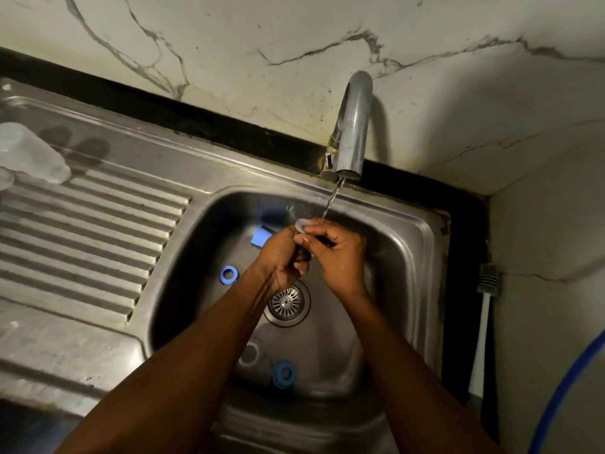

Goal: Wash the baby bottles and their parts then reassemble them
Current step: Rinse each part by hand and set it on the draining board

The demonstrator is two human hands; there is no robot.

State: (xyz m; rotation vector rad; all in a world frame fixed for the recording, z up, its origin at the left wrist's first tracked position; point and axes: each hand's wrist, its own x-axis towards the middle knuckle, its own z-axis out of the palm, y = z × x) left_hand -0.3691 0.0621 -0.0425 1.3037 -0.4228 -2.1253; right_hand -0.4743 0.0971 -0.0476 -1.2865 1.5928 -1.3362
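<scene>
Over the steel sink (415, 257), my left hand (283, 253) and my right hand (337, 253) together pinch a small clear silicone teat (300, 224) under the running tap (350, 126). Water falls onto the teat and my fingers. A blue bottle cap (260, 236) lies in the basin behind my left hand. One blue screw ring (229, 275) sits left of the drain (286, 301). A second blue ring (284, 374) lies near the front beside a clear bottle (250, 355), which my left forearm partly hides.
A clear bottle (29, 152) lies on the ribbed draining board (85, 231) at the far left. A bottle brush with a white handle (484, 316) leans at the right wall. A blue-rimmed object (566, 388) shows at the lower right corner.
</scene>
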